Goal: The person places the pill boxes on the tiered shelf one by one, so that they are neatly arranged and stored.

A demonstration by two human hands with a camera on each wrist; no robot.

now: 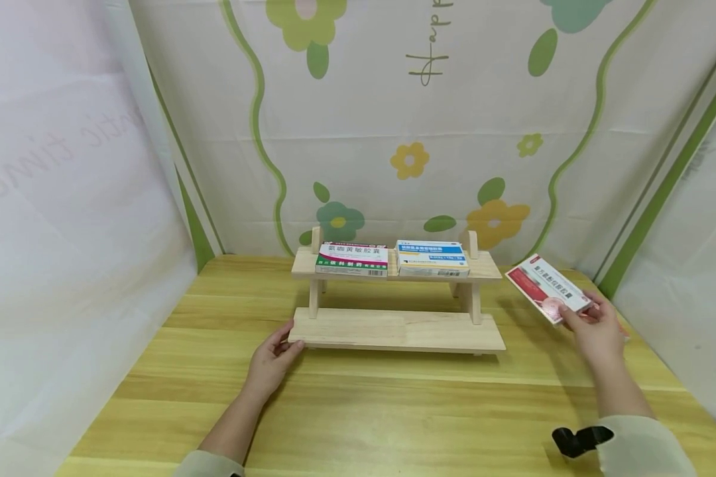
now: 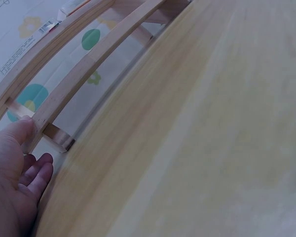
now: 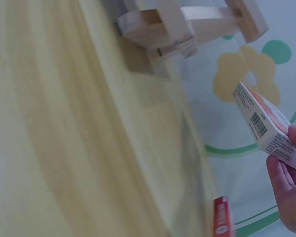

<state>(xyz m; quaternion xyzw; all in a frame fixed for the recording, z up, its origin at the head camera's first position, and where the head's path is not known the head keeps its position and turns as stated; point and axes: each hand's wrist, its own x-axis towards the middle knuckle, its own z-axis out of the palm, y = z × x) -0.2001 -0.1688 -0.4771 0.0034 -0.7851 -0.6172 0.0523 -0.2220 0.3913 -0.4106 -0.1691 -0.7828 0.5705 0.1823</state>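
Note:
A two-tier wooden display rack [image 1: 396, 330] stands on the table. My left hand [image 1: 267, 368] holds the left end of its lower board, the thumb on the board's edge and the fingers lower down in the left wrist view. Off the rack's right side, my right hand [image 1: 598, 333] grips a red-and-white medicine box [image 1: 545, 286] by its near end. In the right wrist view this box [image 3: 259, 118] is tilted and raised above the table. On the upper board lie a white, green and pink medicine box [image 1: 352, 259] and, right of it, a blue-and-white medicine box [image 1: 432, 258].
Another red box [image 3: 221, 217] lies on the table below the right hand, mostly hidden by it in the head view. Printed cloth [image 1: 346, 119] hangs behind the table [image 1: 394, 411] and along both sides. A black strap piece [image 1: 581, 440] sticks out at the right sleeve.

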